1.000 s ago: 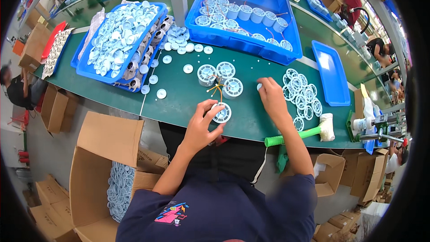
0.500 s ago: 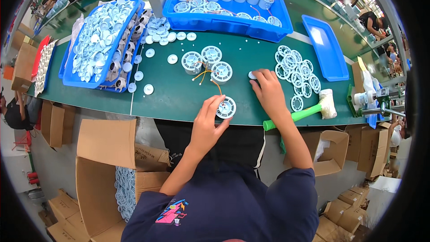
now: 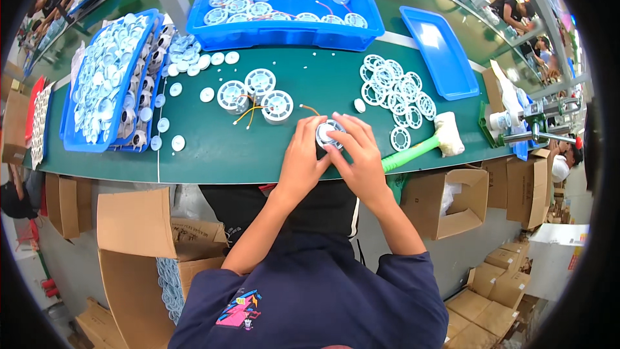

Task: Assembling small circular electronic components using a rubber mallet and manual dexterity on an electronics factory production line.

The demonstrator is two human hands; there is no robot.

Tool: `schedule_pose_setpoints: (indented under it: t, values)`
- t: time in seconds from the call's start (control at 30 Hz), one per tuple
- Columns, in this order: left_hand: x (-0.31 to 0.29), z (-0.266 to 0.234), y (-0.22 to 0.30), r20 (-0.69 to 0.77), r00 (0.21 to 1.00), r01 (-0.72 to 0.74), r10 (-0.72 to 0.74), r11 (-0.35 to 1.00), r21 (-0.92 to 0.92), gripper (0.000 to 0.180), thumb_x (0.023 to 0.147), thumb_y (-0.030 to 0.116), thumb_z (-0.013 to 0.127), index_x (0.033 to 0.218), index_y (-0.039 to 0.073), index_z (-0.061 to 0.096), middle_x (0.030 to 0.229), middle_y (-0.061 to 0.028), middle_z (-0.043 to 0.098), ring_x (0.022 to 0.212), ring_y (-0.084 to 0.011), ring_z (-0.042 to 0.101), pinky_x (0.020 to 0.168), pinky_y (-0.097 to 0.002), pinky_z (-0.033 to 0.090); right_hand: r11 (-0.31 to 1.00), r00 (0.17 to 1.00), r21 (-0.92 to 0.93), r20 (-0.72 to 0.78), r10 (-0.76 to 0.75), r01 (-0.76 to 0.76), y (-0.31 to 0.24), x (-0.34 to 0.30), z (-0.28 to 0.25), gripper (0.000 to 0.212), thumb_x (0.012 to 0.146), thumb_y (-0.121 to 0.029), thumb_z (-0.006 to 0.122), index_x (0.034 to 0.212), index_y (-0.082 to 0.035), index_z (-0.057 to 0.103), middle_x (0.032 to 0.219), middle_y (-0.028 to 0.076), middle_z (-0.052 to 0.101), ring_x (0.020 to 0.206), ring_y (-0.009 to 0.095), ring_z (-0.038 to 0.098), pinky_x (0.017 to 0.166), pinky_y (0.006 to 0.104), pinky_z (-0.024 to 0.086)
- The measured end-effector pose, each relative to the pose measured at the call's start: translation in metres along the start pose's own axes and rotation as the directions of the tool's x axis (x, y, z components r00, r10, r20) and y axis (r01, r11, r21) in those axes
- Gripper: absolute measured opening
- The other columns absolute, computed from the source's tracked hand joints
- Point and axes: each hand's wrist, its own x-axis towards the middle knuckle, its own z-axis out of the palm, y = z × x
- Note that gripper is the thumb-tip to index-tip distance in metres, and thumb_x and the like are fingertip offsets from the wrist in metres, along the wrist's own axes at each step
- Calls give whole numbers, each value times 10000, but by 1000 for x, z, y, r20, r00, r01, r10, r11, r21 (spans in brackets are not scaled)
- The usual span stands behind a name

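In front of me a round light-blue housing (image 3: 320, 143) with a spoked top stands at the near table edge, an orange wire sticking out behind it. My left hand (image 3: 301, 156) is wrapped round its left side. On its top lies a small white round cap (image 3: 330, 128), pinched under the fingertips of my right hand (image 3: 359, 154). My fingers hide part of both. Another white cap (image 3: 360, 105) lies just beyond my right hand. Farther left, several similar housings (image 3: 277, 106) with orange and yellow wires stand grouped on the green table (image 3: 226, 145).
Right of my hands lie a green-handled mallet (image 3: 413, 154) and a pile of light-blue rings (image 3: 400, 137). A blue bin (image 3: 284, 37) of housings stands behind, with an empty blue tray (image 3: 462, 81) beside it. Stacked trays of caps (image 3: 106, 84) stand left; an open carton (image 3: 132, 278) sits below.
My right hand has come left with a white cap from the table onto the housing. My left hand stays at the housing. The whole view has shifted, moving the scene leftward.
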Motion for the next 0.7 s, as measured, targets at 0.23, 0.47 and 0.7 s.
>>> schedule_pose_setpoints:
  t: [0.23,0.47,0.7]
  values:
    - [16,-8,-3,-20,1000,23,-22,1000,12,642,829,95,824,1372,1,496,1319,-185,533,1221,-362,563,1030,-419,475,896,965,-366,-24,261,-251,90,37,-30,191,922,-101,711,1101,-48,672,1006,156,589,827,341,657,694,446,539]
    - [22,-15,-12,-20,1000,10,-8,998,64,661,832,120,828,1389,12,488,1327,-183,530,1226,-363,557,1043,-424,464,884,998,-462,-44,52,-66,106,43,-26,124,918,-103,706,983,-37,623,944,132,596,728,317,652,601,420,528]
    - [18,-21,-12,-74,997,16,-13,999,40,669,825,171,845,1379,9,505,1330,-175,527,1238,-336,549,1050,-410,461,684,685,139,329,650,-716,35,13,-41,221,988,-179,685,929,33,669,673,50,623,573,126,579,568,300,466]
